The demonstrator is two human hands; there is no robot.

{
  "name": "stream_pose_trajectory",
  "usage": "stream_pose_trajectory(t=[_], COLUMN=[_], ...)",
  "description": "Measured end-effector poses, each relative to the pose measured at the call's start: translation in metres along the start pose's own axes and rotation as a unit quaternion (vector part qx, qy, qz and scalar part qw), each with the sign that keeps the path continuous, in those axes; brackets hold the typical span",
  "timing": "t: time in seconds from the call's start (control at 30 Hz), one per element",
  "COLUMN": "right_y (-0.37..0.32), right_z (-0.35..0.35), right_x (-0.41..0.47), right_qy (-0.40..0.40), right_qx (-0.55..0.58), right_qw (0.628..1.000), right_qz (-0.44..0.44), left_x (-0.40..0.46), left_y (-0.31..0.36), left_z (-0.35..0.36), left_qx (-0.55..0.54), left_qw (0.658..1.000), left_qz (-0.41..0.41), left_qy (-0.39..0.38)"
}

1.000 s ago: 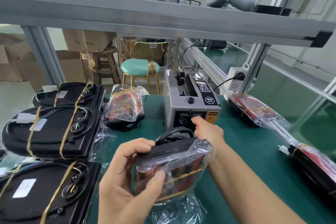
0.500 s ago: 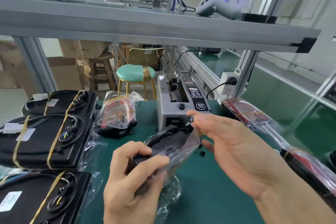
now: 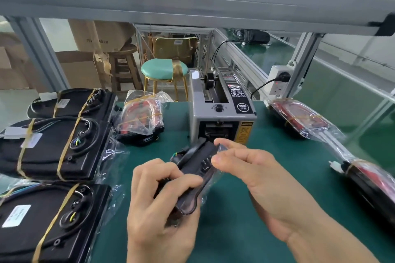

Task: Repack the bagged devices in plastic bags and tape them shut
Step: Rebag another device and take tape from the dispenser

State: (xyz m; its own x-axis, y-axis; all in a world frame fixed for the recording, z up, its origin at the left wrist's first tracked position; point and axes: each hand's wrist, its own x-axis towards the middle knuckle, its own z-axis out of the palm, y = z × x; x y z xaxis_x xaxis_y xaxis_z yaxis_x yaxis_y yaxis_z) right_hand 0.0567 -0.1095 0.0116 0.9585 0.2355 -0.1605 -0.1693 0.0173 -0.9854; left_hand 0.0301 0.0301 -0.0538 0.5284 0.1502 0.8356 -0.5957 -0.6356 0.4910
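Left hand point(image 3: 162, 203) gripping bagged device point(image 3: 192, 175), right hand point(image 3: 252, 175) pinching tape point(image 3: 222, 147), before "SEMI"-labelled dispenser point(image 3: 222, 111)

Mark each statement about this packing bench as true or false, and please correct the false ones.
1. The left hand grips the bagged device above the green mat. True.
2. The right hand rests flat on the mat. False: it is raised, and its fingertips pinch a clear piece, seemingly tape, at the top of the bag.
3. The tape dispenser stands behind the hands. True.
4. The black devices at the left are bound with blue rope. False: yellowish bands hold them.
5. The stool beyond the bench has a red seat. False: the seat is mint green.
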Motion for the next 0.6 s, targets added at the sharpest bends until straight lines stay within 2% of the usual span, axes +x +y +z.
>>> stream_pose_trajectory(t=[0.33, 0.6], right_y=[-0.0057, -0.0011], right_z=[-0.0039, -0.01], right_x=[0.0002, -0.0009], right_qy=[-0.051, -0.044], right_qx=[-0.027, -0.036], right_qw=[0.998, 0.998], right_qz=[-0.008, 0.028], left_x=[-0.0002, -0.0016], left_y=[0.0047, 0.0093], left_z=[-0.0018, 0.0001], left_qx=[0.009, 0.021], left_qw=[1.0, 0.999], left_qz=[0.013, 0.001], left_qy=[-0.022, -0.031])
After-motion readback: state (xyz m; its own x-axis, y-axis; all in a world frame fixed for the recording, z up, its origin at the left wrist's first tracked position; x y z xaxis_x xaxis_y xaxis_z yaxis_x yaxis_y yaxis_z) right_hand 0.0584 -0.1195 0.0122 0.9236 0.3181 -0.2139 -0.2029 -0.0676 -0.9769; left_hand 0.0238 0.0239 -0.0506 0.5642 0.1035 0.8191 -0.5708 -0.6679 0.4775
